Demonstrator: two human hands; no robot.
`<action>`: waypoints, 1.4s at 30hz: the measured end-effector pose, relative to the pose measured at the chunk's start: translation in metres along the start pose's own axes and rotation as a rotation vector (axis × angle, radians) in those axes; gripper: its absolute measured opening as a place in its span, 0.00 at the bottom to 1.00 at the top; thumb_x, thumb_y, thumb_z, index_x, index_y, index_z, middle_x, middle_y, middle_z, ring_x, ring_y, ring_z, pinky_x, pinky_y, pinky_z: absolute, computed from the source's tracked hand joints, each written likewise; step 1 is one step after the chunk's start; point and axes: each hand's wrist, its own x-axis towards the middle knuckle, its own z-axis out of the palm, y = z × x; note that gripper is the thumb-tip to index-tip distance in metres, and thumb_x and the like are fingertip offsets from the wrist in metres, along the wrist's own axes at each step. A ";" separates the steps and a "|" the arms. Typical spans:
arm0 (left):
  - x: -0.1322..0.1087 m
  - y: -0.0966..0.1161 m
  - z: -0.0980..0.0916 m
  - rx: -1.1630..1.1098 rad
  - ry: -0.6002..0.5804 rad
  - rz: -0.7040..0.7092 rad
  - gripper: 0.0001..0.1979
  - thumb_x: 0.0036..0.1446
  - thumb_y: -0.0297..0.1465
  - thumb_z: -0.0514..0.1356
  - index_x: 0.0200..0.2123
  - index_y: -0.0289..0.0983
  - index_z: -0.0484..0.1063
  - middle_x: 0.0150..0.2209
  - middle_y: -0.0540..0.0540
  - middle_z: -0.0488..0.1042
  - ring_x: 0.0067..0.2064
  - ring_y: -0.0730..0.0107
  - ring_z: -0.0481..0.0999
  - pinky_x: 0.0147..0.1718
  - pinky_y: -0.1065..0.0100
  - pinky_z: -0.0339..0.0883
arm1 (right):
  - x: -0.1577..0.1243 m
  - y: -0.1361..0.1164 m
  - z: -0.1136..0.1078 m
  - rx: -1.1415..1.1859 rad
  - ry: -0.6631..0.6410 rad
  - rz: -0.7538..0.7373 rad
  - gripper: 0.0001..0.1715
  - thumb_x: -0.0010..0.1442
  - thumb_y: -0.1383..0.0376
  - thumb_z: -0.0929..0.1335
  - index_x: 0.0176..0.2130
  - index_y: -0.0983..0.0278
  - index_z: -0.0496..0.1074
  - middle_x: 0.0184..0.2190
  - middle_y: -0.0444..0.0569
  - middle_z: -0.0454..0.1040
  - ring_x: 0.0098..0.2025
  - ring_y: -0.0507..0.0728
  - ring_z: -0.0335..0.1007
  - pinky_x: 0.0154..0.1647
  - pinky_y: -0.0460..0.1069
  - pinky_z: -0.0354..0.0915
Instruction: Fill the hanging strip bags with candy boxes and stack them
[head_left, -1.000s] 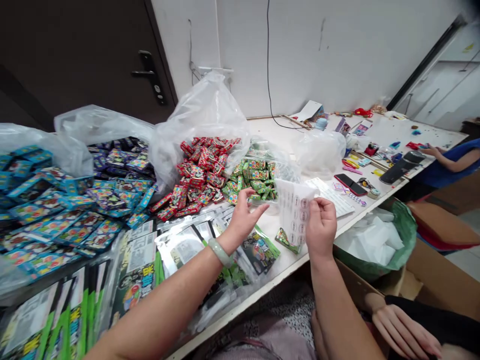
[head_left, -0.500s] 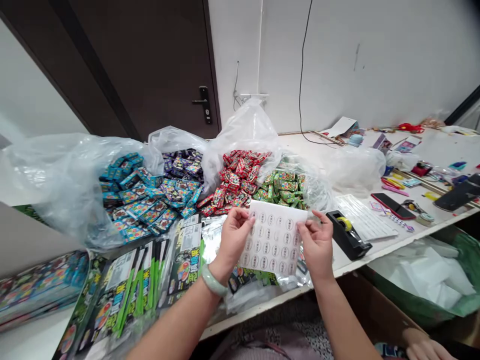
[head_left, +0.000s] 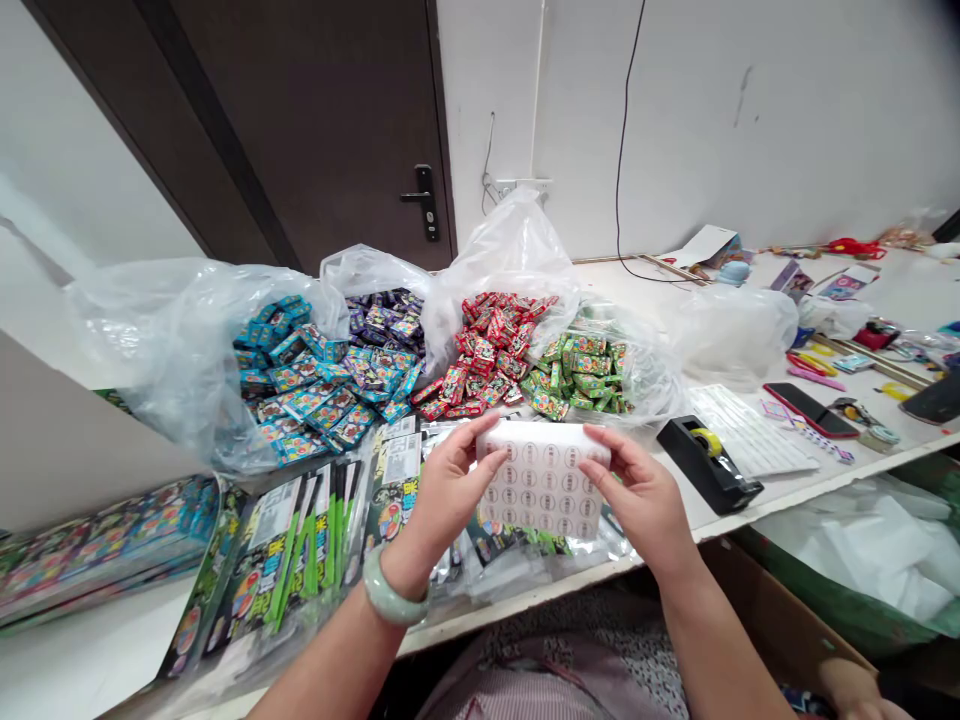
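Note:
Between both hands is a sheet of clear round stickers [head_left: 541,488] with rows of small printed ovals. My left hand [head_left: 457,490] pinches its left edge, thumb on the front. On the opposite edge, my right hand [head_left: 637,490] grips with thumb in front and fingers behind. A pale green bangle [head_left: 391,590] circles my left wrist. Below and behind the sheet lie printed plastic pouches [head_left: 386,500]. Just beyond it are heaps of small wrapped packets: blue [head_left: 322,390], purple [head_left: 386,320], red [head_left: 495,345] and green [head_left: 581,365].
Clear plastic bags [head_left: 180,340] surround the packet heaps. A black tape dispenser [head_left: 709,465] stands right of my hand, near printed paper [head_left: 750,430] and a phone [head_left: 810,410]. Stacked printed sheets [head_left: 112,550] lie at left. Another person's hand [head_left: 851,685] shows at lower right.
The sticker sheet's upper edge now bends, and it looks shorter from here. Both hands still hold it, with the right fingers further over its top corner. My view has shifted slightly left.

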 end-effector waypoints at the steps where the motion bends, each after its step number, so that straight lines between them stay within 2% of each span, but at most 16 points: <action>1: -0.001 0.003 -0.003 0.114 0.016 0.092 0.15 0.52 0.30 0.64 0.45 0.39 0.76 0.42 0.44 0.76 0.40 0.66 0.73 0.41 0.66 0.66 | 0.000 -0.004 -0.002 -0.082 -0.009 -0.063 0.18 0.58 0.60 0.70 0.49 0.61 0.74 0.42 0.52 0.77 0.39 0.57 0.72 0.44 0.54 0.68; 3: -0.003 0.007 -0.010 0.312 0.044 0.254 0.08 0.54 0.29 0.63 0.39 0.40 0.78 0.37 0.45 0.74 0.40 0.66 0.71 0.43 0.64 0.64 | 0.000 -0.011 -0.006 -0.216 0.009 -0.184 0.10 0.59 0.61 0.70 0.42 0.60 0.77 0.38 0.51 0.75 0.39 0.58 0.70 0.46 0.55 0.65; 5: -0.005 0.010 -0.016 0.381 0.045 0.318 0.03 0.55 0.30 0.63 0.33 0.40 0.78 0.41 0.44 0.72 0.46 0.62 0.70 0.48 0.63 0.62 | 0.000 -0.016 -0.008 -0.250 0.033 -0.226 0.05 0.58 0.62 0.71 0.36 0.59 0.78 0.39 0.51 0.73 0.44 0.59 0.68 0.50 0.56 0.62; 7: -0.008 0.009 -0.021 0.283 -0.001 0.252 0.04 0.55 0.32 0.64 0.29 0.38 0.76 0.48 0.43 0.70 0.52 0.60 0.67 0.50 0.63 0.61 | -0.001 -0.020 -0.006 -0.137 -0.018 -0.154 0.05 0.56 0.60 0.72 0.32 0.60 0.77 0.43 0.51 0.71 0.49 0.61 0.66 0.52 0.56 0.61; 8: -0.010 0.007 -0.022 0.177 -0.039 0.175 0.06 0.56 0.33 0.63 0.29 0.38 0.75 0.48 0.43 0.70 0.51 0.61 0.68 0.48 0.64 0.62 | -0.001 -0.021 -0.003 -0.033 -0.072 -0.078 0.07 0.55 0.59 0.72 0.31 0.60 0.76 0.44 0.51 0.71 0.48 0.60 0.67 0.50 0.54 0.63; 11: -0.016 0.001 -0.022 -0.169 -0.138 -0.118 0.09 0.55 0.37 0.64 0.36 0.39 0.71 0.34 0.48 0.73 0.33 0.70 0.72 0.32 0.71 0.65 | -0.005 -0.026 0.008 0.286 -0.196 0.198 0.13 0.54 0.55 0.73 0.32 0.61 0.72 0.31 0.45 0.72 0.32 0.54 0.67 0.32 0.47 0.64; 13: -0.019 0.000 -0.021 -0.278 -0.116 -0.208 0.13 0.50 0.37 0.68 0.36 0.39 0.71 0.28 0.52 0.70 0.27 0.74 0.69 0.26 0.74 0.62 | -0.007 -0.031 0.017 0.389 -0.198 0.314 0.14 0.53 0.54 0.73 0.33 0.61 0.71 0.25 0.41 0.69 0.26 0.51 0.63 0.27 0.45 0.60; 18: -0.021 0.000 -0.022 -0.296 0.025 -0.090 0.12 0.44 0.33 0.71 0.24 0.35 0.71 0.26 0.51 0.70 0.29 0.77 0.68 0.28 0.77 0.62 | -0.008 -0.038 0.026 0.393 -0.207 0.279 0.17 0.53 0.54 0.74 0.30 0.63 0.69 0.23 0.41 0.67 0.25 0.50 0.61 0.25 0.44 0.58; 23: -0.024 -0.007 -0.026 -0.331 0.079 -0.280 0.15 0.43 0.38 0.71 0.25 0.34 0.72 0.21 0.54 0.65 0.22 0.79 0.63 0.21 0.76 0.57 | -0.010 -0.037 0.024 0.208 -0.203 0.189 0.20 0.59 0.54 0.70 0.24 0.63 0.64 0.20 0.40 0.59 0.23 0.50 0.54 0.23 0.45 0.54; 25: -0.025 -0.008 -0.025 -0.311 0.075 -0.230 0.14 0.43 0.37 0.71 0.25 0.35 0.72 0.23 0.53 0.67 0.24 0.78 0.65 0.23 0.76 0.59 | -0.009 -0.035 0.024 0.189 -0.189 0.134 0.16 0.59 0.56 0.70 0.27 0.62 0.67 0.23 0.42 0.63 0.26 0.51 0.58 0.26 0.45 0.58; 29: -0.024 -0.006 -0.024 -0.243 0.003 -0.017 0.08 0.48 0.32 0.69 0.25 0.36 0.74 0.28 0.49 0.72 0.33 0.72 0.70 0.32 0.73 0.65 | -0.007 -0.028 0.025 0.201 -0.161 -0.012 0.09 0.57 0.59 0.72 0.32 0.61 0.72 0.31 0.46 0.71 0.35 0.55 0.67 0.37 0.48 0.65; 31: -0.024 -0.006 -0.024 -0.234 -0.005 -0.026 0.08 0.48 0.32 0.69 0.24 0.36 0.74 0.27 0.49 0.71 0.32 0.72 0.70 0.31 0.73 0.64 | -0.007 -0.025 0.024 0.208 -0.193 0.072 0.11 0.56 0.58 0.72 0.30 0.62 0.71 0.27 0.45 0.69 0.31 0.54 0.66 0.31 0.46 0.64; 33: -0.025 -0.009 -0.025 -0.236 0.008 -0.117 0.09 0.48 0.33 0.69 0.25 0.36 0.73 0.24 0.51 0.69 0.27 0.75 0.67 0.26 0.75 0.61 | -0.007 -0.023 0.022 0.225 -0.234 0.208 0.16 0.57 0.55 0.71 0.27 0.63 0.68 0.21 0.41 0.65 0.24 0.50 0.60 0.23 0.44 0.58; 36: -0.027 -0.012 -0.027 -0.233 0.028 -0.206 0.11 0.49 0.36 0.69 0.27 0.36 0.73 0.23 0.52 0.67 0.23 0.78 0.64 0.23 0.76 0.57 | -0.005 -0.025 0.018 0.269 -0.289 0.300 0.18 0.56 0.53 0.71 0.27 0.63 0.68 0.20 0.39 0.64 0.21 0.49 0.57 0.22 0.44 0.56; 39: -0.028 -0.010 -0.029 -0.175 0.001 -0.100 0.08 0.51 0.34 0.68 0.28 0.36 0.74 0.26 0.51 0.70 0.27 0.76 0.67 0.26 0.76 0.60 | -0.001 -0.029 0.015 0.218 -0.388 0.271 0.14 0.52 0.57 0.74 0.35 0.62 0.72 0.26 0.41 0.71 0.27 0.51 0.64 0.27 0.45 0.61; 42: -0.027 -0.003 -0.031 -0.110 -0.087 0.054 0.03 0.54 0.30 0.66 0.29 0.38 0.76 0.29 0.49 0.71 0.33 0.72 0.71 0.31 0.73 0.64 | 0.003 -0.034 0.014 0.080 -0.397 0.157 0.10 0.52 0.59 0.74 0.32 0.62 0.74 0.28 0.43 0.73 0.31 0.53 0.67 0.32 0.47 0.63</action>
